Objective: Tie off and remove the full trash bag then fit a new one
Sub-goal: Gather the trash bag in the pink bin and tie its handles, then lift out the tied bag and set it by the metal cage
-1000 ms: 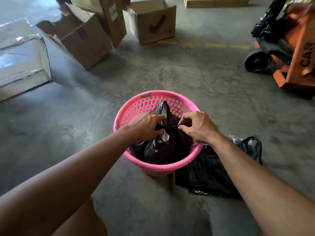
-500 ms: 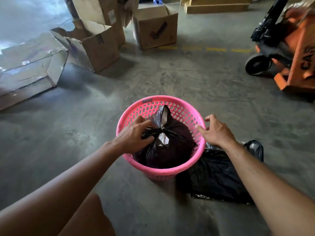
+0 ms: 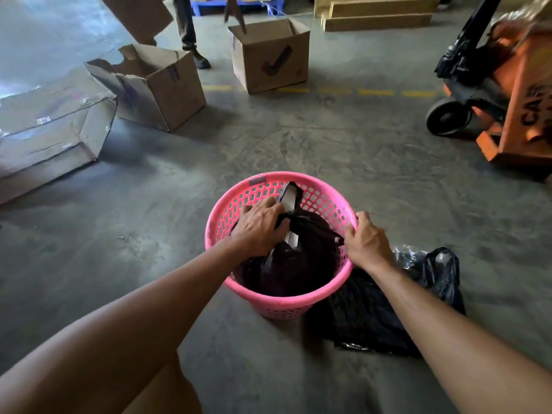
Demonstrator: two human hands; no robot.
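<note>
Lower right of centre, a spare bag [image 3: 370, 318] lies flat on the floor [image 3: 298, 138], touching the pink bin [image 3: 286, 303]. At frame centre the full bag [image 3: 301, 258] sits inside the bin. The left hand [image 3: 258, 227] is clenched on its knotted top; the right hand [image 3: 366, 242] grips the bin's rim. Boxes [image 3: 268, 55] stand in the upper frame.

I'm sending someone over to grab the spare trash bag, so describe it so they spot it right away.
Find the pink basket in the middle of the concrete floor. The spare bag lies flat on the floor against the basket's right side, under the person's right forearm. Unlike the full bag bulging inside the basket, it is empty, crumpled and outside it, with a loop handle showing.
</note>
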